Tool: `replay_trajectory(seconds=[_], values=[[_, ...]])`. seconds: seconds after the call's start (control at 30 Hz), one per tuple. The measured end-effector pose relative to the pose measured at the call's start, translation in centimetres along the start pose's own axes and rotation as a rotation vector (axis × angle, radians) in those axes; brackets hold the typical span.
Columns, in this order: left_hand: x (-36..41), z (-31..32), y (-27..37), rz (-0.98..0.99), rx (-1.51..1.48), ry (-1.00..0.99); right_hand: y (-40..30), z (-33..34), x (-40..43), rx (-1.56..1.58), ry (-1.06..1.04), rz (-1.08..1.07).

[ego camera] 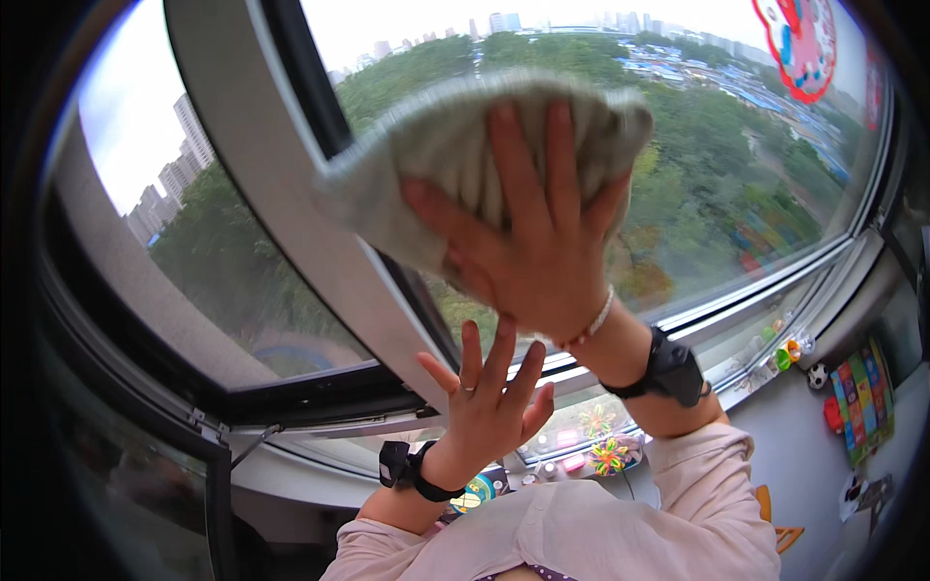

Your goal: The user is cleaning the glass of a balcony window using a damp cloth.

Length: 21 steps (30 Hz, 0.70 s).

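My right hand (541, 250) lies with spread fingers on a pale, bunched cleaning cloth (443, 149). It holds the cloth up against the window pane (726, 167), and cloth and fingertips are blurred. The cloth's left edge overlaps the pale window mullion (290, 160). Below it, my left hand (490, 399) is raised with its fingers apart and nothing in it. Its fingertips appear close under my right hand; whether they touch cannot be told. Each wrist wears a black strap with a small device, and the right also has a beaded bracelet.
On the left a hinged window sash (218, 501) stands swung inward. A red-rimmed sticker (797, 47) is on the pane at upper right. Along the sill are a colourful flower-like toy (610, 455) and small cups (783, 356). A toy football (817, 375) lies near a multicoloured box (864, 403).
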State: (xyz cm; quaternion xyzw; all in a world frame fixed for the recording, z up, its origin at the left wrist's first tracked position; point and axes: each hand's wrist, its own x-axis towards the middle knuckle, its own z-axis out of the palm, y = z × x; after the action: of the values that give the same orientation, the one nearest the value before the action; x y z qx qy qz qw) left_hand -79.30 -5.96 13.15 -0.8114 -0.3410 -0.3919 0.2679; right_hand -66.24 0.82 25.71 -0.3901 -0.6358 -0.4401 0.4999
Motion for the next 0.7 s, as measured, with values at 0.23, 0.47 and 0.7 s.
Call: replay_trajectory(seconds=[0.23,0.47,0.7], values=[[1.8,2.9,2.8,-0.007,-0.194,-0.084,13.9,-1.7,2.9,-0.168,0.253,0.011],[-1.1,4.2,4.3,-0.02,-0.278,-0.184,19.9,-1.6,-14.6,-0.117,0.215,0.478],[-4.6,4.7,4.4,-0.029,-0.628,-0.181,1.6,2.6,-24.9,0.043,0.038,0.611]])
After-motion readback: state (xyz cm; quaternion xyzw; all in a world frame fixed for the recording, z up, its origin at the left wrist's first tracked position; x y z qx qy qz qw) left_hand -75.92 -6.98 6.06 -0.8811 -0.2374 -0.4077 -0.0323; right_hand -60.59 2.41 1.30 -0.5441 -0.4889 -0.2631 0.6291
